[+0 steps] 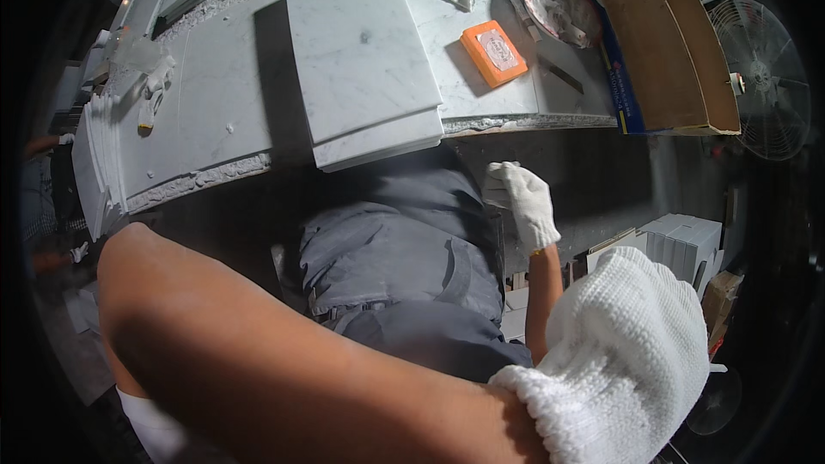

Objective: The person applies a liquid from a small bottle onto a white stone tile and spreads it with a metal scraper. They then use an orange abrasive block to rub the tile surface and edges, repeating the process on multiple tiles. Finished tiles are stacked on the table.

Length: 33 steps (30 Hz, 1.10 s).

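My left forearm crosses in front of me from the left, and my left hand (632,339) in a white knitted glove is raised close at the lower right. The back of that glove faces up, and its fingers are hidden. Beyond it, my right hand (521,198), also in a white glove, hangs just off the bench's front edge with its fingers curled in. Whatever it holds, if anything, cannot be made out. Nearest to it on the bench is a stack of white, grey-veined marble tiles (361,60), its front end jutting past the edge.
An orange box (494,53) lies right of the tiles, near a round plastic-wrapped item (559,7) and a dark flat strip (560,75). An open cardboard box (675,43) sits at the bench's right end, before a fan (760,77). More thin tiles (101,159) lean at left.
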{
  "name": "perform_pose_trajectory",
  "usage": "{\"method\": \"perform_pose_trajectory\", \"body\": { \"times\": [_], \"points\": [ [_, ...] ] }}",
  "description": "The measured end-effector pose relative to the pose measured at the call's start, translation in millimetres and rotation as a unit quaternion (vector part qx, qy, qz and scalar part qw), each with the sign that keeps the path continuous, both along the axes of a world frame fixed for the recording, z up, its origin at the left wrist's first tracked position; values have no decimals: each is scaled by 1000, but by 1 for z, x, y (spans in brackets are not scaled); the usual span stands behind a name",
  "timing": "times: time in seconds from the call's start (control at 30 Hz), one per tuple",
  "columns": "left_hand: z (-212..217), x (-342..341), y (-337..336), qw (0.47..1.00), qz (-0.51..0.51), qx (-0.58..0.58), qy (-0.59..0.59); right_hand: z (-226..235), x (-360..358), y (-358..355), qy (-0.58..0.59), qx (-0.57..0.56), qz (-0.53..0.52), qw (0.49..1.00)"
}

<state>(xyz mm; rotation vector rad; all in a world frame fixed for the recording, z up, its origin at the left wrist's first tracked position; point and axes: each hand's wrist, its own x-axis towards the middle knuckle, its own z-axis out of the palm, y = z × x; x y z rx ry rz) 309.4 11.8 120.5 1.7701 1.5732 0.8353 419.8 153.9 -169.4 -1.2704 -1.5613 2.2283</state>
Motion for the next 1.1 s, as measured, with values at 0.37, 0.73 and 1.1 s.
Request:
{"method": "perform_pose_trajectory", "body": {
  "times": [0.37, 0.73, 1.1],
  "points": [
    [-17, 6, 15, 989, 75, 131, -2, 29, 30, 44, -17, 162, -157, 974],
    [-113, -57, 20, 960, 215, 176, -43, 97, -25, 120, -84, 393, -138, 905],
    [-183, -106, -58, 918, 377, 122, -30, 86, -126, 172, -177, 699, 68, 689]
  ]
}}
